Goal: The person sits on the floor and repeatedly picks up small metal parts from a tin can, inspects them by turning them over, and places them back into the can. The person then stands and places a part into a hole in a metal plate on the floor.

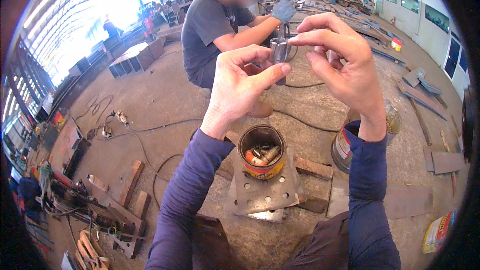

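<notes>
Seen from the wearer's head, two bare hands in navy sleeves are raised in front of a workshop floor. The left hand [245,72] grips a short, fluted metal cylinder [279,54] upright between thumb and fingers. The right hand [345,52] is just beside it, thumb and forefinger parted, other fingers curled; the forefinger's tip is at the cylinder's top edge, though whether it touches I cannot tell. Below the hands, an open round tin [268,171] containing small orange and metallic pieces stands on a steel plate [241,190] with round holes. A wooden block [314,168] lies to the plate's right, and a larger can [342,151] stands behind the right forearm. Beyond the hands, a co-worker [204,35] in a dark T-shirt and yellow helmet squats, a grey-gloved hand [284,10] raised.
</notes>
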A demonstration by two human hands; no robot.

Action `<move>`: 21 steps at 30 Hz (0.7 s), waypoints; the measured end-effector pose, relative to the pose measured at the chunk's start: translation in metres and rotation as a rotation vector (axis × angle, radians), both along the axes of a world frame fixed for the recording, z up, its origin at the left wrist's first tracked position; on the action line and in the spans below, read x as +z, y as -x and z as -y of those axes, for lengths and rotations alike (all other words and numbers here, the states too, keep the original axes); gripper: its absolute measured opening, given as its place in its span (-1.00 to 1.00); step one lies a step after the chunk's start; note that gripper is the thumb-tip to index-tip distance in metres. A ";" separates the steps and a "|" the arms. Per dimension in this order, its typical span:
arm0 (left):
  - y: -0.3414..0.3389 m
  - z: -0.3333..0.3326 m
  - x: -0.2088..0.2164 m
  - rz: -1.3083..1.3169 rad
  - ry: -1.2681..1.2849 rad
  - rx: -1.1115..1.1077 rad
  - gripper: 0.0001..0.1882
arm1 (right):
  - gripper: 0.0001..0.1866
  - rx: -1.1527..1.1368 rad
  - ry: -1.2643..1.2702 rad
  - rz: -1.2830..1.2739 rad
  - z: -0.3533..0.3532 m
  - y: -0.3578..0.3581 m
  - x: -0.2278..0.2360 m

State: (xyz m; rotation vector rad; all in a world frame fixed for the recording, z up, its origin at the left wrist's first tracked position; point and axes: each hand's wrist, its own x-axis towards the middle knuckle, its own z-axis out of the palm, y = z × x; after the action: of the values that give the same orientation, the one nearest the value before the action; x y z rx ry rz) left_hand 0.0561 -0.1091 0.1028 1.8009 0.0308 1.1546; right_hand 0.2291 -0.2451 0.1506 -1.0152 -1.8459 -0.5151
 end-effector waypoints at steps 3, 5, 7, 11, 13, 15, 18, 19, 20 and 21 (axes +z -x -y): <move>-0.002 -0.002 -0.002 0.045 0.013 0.040 -0.82 | -0.62 -0.008 0.008 -0.028 0.001 0.000 0.000; -0.004 -0.006 -0.004 0.092 -0.033 0.101 -0.80 | -0.62 -0.010 0.004 -0.041 0.001 0.001 0.000; -0.005 -0.012 -0.006 0.131 -0.129 0.213 -0.77 | -0.60 -0.018 0.011 -0.058 -0.002 0.002 -0.003; -0.006 -0.005 -0.004 0.187 -0.273 0.467 -0.72 | -0.54 -0.024 0.039 -0.073 -0.004 0.004 -0.007; -0.006 -0.011 -0.005 0.222 -0.384 0.582 -0.70 | -0.58 -0.018 0.016 -0.076 -0.005 0.011 -0.006; -0.003 -0.010 -0.005 0.194 -0.380 0.613 -0.74 | -0.57 -0.010 0.019 -0.074 -0.007 0.016 -0.007; -0.003 -0.008 -0.005 0.190 -0.379 0.625 -0.75 | -0.48 0.000 0.058 -0.066 -0.009 0.018 -0.010; -0.004 -0.008 -0.004 0.195 -0.381 0.624 -0.76 | -0.43 0.000 0.067 -0.064 -0.011 0.018 -0.012; -0.004 -0.008 -0.004 0.194 -0.379 0.623 -0.76 | -0.38 0.000 0.075 -0.061 -0.012 0.018 -0.013; -0.004 -0.008 -0.005 0.192 -0.376 0.622 -0.76 | -0.38 -0.002 0.073 -0.054 -0.014 0.018 -0.014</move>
State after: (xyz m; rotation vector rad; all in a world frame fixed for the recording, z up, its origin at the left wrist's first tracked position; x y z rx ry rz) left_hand 0.0605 -0.1016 0.0983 2.0662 0.2963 1.8695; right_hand 0.2116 -0.2314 0.1361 -1.0694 -1.8272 -0.4198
